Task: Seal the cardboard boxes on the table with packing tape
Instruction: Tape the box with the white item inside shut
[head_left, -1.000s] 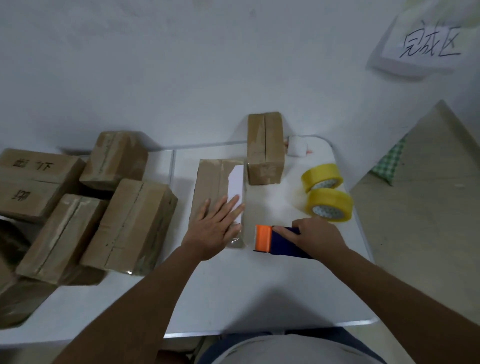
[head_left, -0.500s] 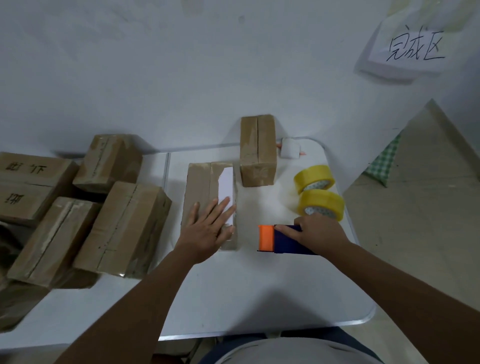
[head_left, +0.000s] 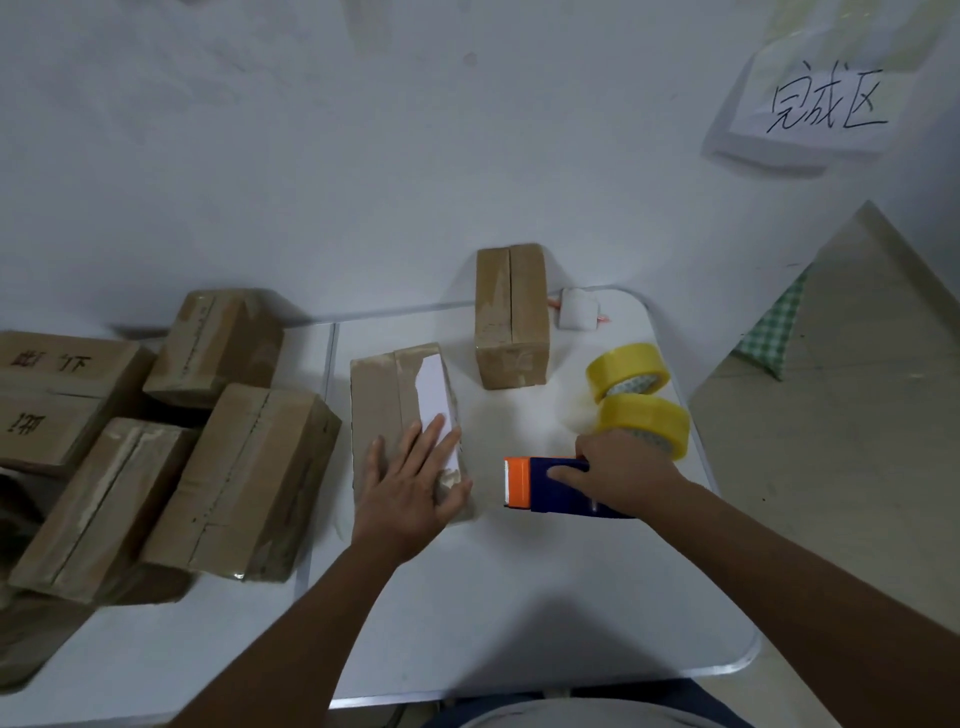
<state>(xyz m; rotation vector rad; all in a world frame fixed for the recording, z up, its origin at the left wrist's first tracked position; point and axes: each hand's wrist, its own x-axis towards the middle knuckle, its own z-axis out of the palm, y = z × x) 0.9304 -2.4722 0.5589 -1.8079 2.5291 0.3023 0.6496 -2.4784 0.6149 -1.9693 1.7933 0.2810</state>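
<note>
**A:** Head view: left hand (head_left: 410, 488) lies flat, fingers spread, on the cardboard box (head_left: 400, 410) mid-surface; right hand (head_left: 621, 475) grips the tape dispenser (head_left: 545, 486) just beside it.

**B:** Risk?

**A:** Light pressing; the box might slide when tape drags.

The scene is being viewed from a single wide-angle head camera, which is being aimed forward and steeply down over the white table (head_left: 519, 623). The table is being seen from close above its near edge, with both forearms entering from beneath that edge. Beyond the table's far edge, the white wall (head_left: 363, 156) is being taken in, and floor (head_left: 857, 415) to the table's right.
</note>
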